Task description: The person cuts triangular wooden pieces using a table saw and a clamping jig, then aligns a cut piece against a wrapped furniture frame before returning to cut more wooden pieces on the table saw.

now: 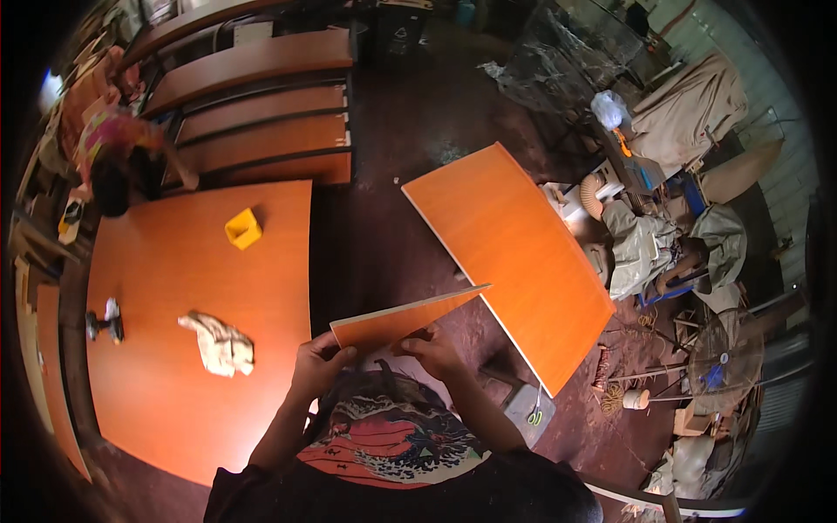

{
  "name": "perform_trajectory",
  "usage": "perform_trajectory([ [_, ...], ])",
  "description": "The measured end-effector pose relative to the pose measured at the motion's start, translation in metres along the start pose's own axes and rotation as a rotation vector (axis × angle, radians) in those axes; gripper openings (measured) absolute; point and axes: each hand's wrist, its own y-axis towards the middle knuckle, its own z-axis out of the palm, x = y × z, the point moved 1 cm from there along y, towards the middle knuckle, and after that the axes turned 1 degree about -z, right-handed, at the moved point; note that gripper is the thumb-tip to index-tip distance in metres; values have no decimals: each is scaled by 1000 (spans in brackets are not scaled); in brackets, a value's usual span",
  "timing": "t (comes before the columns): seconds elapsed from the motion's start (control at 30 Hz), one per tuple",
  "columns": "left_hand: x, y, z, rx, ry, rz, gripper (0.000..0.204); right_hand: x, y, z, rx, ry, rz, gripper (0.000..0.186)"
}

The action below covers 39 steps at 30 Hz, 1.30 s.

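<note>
Both my hands hold a narrow orange laminated board [397, 320] by its near edge, in front of my chest. My left hand [318, 364] grips its left corner. My right hand [433, 350] grips the edge further right. The board tapers to a point toward the upper right and is seen almost edge-on. Its tip touches or overlaps a large orange panel [510, 257] that stands tilted to the right.
A big orange tabletop [166, 349] lies at my left with a yellow box [243, 228], a crumpled rag [219, 343] and a small dark tool [105, 322] on it. Another person [118, 157] bends at its far corner. Stacked brown boards [261, 113] lie behind. Clutter and cloth bundles fill the right side.
</note>
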Motion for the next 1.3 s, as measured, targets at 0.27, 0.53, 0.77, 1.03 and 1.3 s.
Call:
perform_trajectory([
  [0.27,-74,211,1,42,190,67,67,86,185,-50,-124,171,-70,44],
  [0.53,-123,430,10,-58,514,292,51,208,390,-97,-261,86,-97,53],
  [0.77,-180,604,-2,-189,679,554,41,316,596,-79,-137,51,-151,65],
  [1.03,-239,803,-4,119,869,691,27,400,725,-129,-383,186,-241,60],
  [1.3,-279,997,87,369,739,819,19,500,778,-240,-858,297,-313,42],
])
